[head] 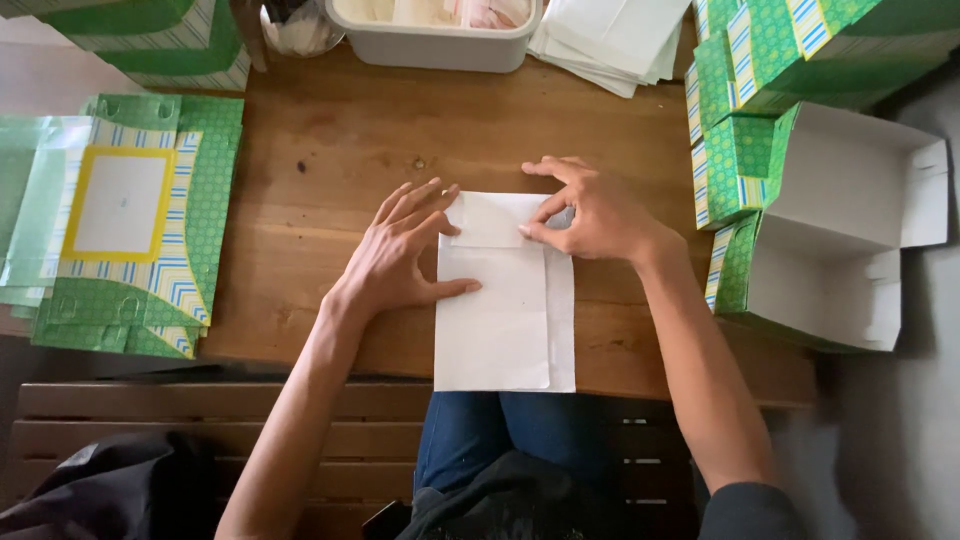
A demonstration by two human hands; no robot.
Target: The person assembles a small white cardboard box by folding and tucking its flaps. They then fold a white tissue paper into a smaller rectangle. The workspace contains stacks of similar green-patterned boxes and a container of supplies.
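While a person sits at a wooden surface [330, 140], a stack of flat green patterned box blanks [120, 220] lies at the far left, the top one showing a white panel framed in yellow. Behind it, at the top left corner, stand more green folded cartons [150, 40]. Just right of those, a small clear container [300, 30] sits beside a white plastic tub [440, 40] at the back edge.

At centre, the left hand [405, 250] rests flat with fingers spread, its fingertips and thumb pressing the left edge of a white paper bag [505, 310]. This bag lies lengthwise in front of the person, its near end hanging slightly over the surface's front edge above blue jeans [500, 430]. The right hand [590, 215] is curled at the bag's far end, fingertips pinching and pressing down the folded flap [490, 220] there.

Beyond the right hand, a loose pile of white paper sheets [610, 40] lies at the back. At the far right, assembled green boxes [740, 160] stand stacked, and an open box with a white interior [850, 230] lies tipped against them, partly over the surface's edge.
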